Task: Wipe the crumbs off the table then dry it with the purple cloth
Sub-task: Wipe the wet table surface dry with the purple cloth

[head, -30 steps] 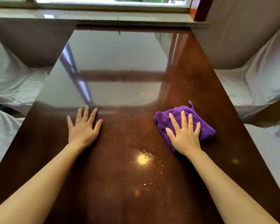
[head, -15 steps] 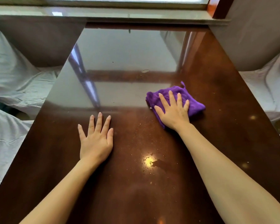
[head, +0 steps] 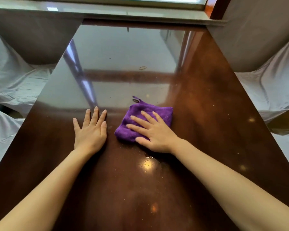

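Observation:
A folded purple cloth (head: 157,112) lies on the glossy brown table (head: 215,114), a little right of its middle. My right hand (head: 154,132) presses flat on the cloth's near half, fingers spread and pointing left. My left hand (head: 90,130) rests flat on the bare table just left of the cloth, fingers apart, holding nothing. Small pale crumbs and droplets (head: 150,162) are scattered on the table near my right wrist, around a bright light reflection.
Seats draped in white covers stand on the left (head: 12,80) and on the right (head: 274,84) of the table. A window sill (head: 123,12) runs along the table's far end. A small ring mark (head: 142,68) shows on the far surface.
My right hand has slid the purple cloth first away from me, then left toward my left hand. The left hand has stayed flat on the table.

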